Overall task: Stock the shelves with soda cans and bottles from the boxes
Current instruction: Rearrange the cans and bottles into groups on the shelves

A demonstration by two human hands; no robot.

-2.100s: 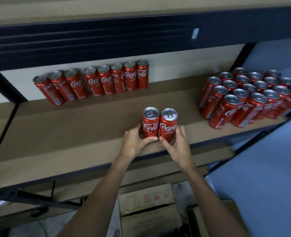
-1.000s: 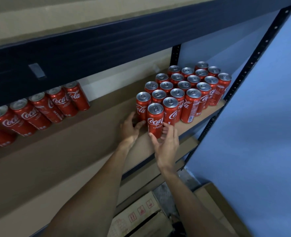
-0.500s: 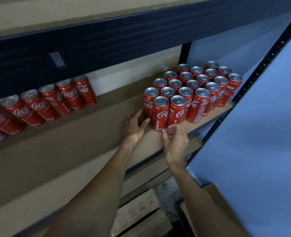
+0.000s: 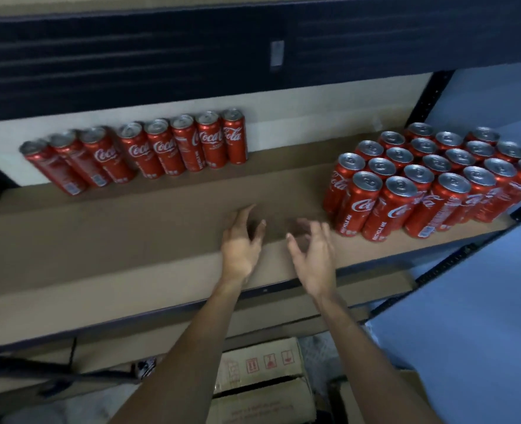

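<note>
Red aluminium cans are what we are stocking, and they stand in two groups on the shelf (image 4: 124, 237). A tight block of cans (image 4: 430, 185) fills the right end out to the front edge. A single row of cans (image 4: 161, 151) runs along the back edge toward the left corner.

Our left hand (image 4: 240, 240) and right hand (image 4: 314, 252) hover over the middle of the front edge, near each other. Both are empty, with fingers spread and loosely curled, touching no can. A cardboard box (image 4: 262, 362) sits below the shelf, partly hidden by our arms. We cannot tell what it contains.

We judge these cans to be fairly heavy for their size if full. Their walls look thin and would dent under a hard squeeze, and the lacquered sides look slick. They are tall and slim, so we expect them to tip easily when nudged near the top. We would wrap our fingers round the middle of the body, or press two cans side by side between our palms. The lid and its pull tab are best left alone.
</note>
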